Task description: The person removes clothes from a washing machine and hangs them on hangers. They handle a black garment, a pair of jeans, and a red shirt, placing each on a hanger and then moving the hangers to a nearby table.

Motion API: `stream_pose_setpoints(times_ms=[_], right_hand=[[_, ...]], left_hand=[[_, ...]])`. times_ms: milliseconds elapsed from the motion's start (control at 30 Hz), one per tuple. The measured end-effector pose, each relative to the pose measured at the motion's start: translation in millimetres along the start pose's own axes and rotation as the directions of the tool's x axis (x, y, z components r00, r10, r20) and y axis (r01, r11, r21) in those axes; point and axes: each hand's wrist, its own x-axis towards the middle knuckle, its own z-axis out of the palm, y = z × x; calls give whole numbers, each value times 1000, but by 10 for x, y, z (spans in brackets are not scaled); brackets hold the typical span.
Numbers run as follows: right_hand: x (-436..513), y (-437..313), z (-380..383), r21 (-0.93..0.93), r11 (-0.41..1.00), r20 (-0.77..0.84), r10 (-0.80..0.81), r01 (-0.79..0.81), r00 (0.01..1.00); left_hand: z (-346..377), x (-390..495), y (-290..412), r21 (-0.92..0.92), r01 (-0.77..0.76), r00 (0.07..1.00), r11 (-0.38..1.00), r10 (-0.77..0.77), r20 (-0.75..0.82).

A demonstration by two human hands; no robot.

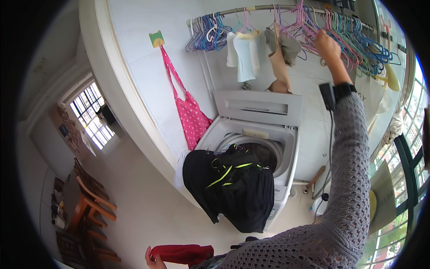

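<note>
My right hand [326, 45] reaches up to the rail and grips a pink plastic hanger [304, 25] among the bunched hangers. Low in the view, my left hand [154, 259] holds a folded red cloth [183, 254], its fingers around one end. Between the hands stands an open top-loading washing machine [289, 151] with its lid [258, 106] raised. A black garment [231, 188] with yellow-green trim hangs over the machine's front edge and partly hides the drum opening.
A metal rail [262, 8] carries many hangers, pale small garments [247, 57] and a beige bra [278, 64]. A pink dotted apron [193, 117] hangs from a wall hook. A white bucket [318, 205] stands right of the machine; wooden chairs [90, 201] stand at left. Barred windows line the right.
</note>
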Motion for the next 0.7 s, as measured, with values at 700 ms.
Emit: stream_pose_setpoints(times_ms=[700], right_hand=[[-4338,-1355,-1466,698,245,502,-837,-673,217]], left_hand=[[380,426,884,-43,-63,945,997,73,318]])
